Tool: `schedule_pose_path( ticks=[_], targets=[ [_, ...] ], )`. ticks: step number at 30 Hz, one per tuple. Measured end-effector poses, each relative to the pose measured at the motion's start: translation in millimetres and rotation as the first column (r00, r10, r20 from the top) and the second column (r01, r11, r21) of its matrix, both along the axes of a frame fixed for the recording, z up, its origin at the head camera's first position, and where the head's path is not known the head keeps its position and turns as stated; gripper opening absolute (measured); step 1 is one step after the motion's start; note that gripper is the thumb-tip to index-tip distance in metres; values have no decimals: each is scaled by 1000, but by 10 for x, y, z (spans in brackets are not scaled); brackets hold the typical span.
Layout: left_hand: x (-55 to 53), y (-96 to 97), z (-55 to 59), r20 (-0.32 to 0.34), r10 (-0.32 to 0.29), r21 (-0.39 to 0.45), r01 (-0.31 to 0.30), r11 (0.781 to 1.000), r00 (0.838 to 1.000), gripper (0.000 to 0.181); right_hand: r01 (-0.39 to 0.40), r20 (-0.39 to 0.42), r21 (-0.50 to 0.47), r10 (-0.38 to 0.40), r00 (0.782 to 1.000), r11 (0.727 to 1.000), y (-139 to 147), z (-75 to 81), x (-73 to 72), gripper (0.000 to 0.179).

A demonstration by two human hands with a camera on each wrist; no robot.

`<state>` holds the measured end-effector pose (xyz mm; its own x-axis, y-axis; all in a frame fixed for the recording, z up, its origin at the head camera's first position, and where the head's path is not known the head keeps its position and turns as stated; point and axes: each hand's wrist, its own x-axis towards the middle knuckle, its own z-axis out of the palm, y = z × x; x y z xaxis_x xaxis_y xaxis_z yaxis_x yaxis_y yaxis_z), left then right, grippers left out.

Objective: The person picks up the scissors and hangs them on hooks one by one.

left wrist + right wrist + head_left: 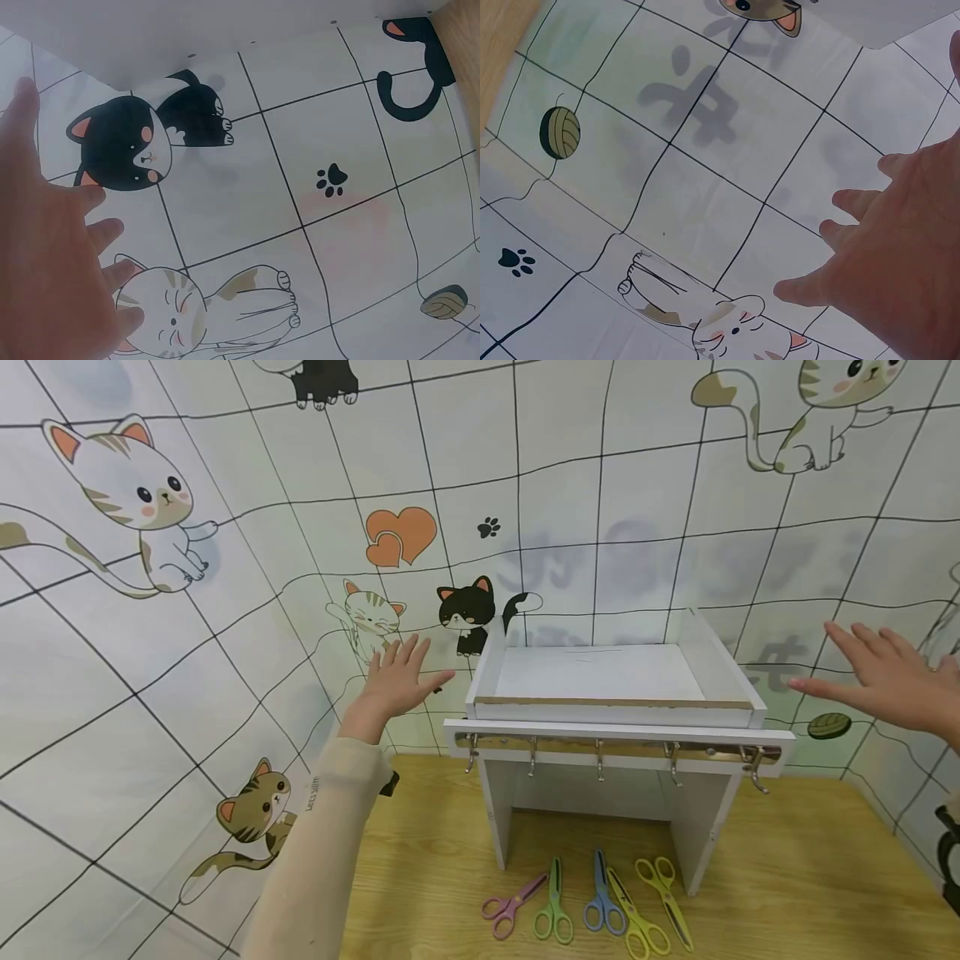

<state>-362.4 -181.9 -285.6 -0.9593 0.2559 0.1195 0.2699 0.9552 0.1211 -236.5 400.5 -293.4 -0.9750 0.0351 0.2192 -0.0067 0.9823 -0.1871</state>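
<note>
In the head view my left hand (399, 679) is raised with fingers spread, left of a white shelf unit (600, 713) and apart from it. My right hand (888, 677) hovers on the other side, also spread and holding nothing. Several metal hooks (599, 760) line the rail across the shelf's front. On the wooden tabletop before it lie pink scissors (512, 903), green scissors (554, 906), blue scissors (602, 897) and two yellow pairs, one yellow pair (636, 914) beside the blue. Both wrist views show the left hand (56, 247) and right hand (900, 247) with bare, extended fingers.
A white wall covering (570, 552) with grid lines and cartoon cats stands behind and to the left, close to the left forearm. The shelf stands on a light wooden table (810, 860). Its top tray (727, 664) has raised side walls.
</note>
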Motion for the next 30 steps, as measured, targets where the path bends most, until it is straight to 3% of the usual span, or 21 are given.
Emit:
schedule_pose_path(
  ticks=[7, 11, 18, 23, 30],
  targets=[
    [23, 20, 30, -22, -51, 16, 51, 999, 998, 88, -3, -7, 17, 3, 1000, 1000, -43, 31, -3, 109],
    [53, 29, 33, -19, -101, 73, 102, 992, 995, 86, -29, -14, 30, 29, 999, 999, -47, 37, -23, 107],
    [187, 50, -10, -12, -207, 243, 203, 948, 978, 85, -133, 7, 13, 133, 991, 991, -39, 91, -69, 101],
    [210, 46, -204, 29, -229, 304, 210, 929, 973, 82, -176, -9, -9, 176, 984, 984, -94, 129, -50, 98],
    [226, 3, -673, 95, -248, 379, 196, 904, 964, 67, -244, -10, -72, 244, 970, 967, -206, 212, -5, 91]
  ],
)
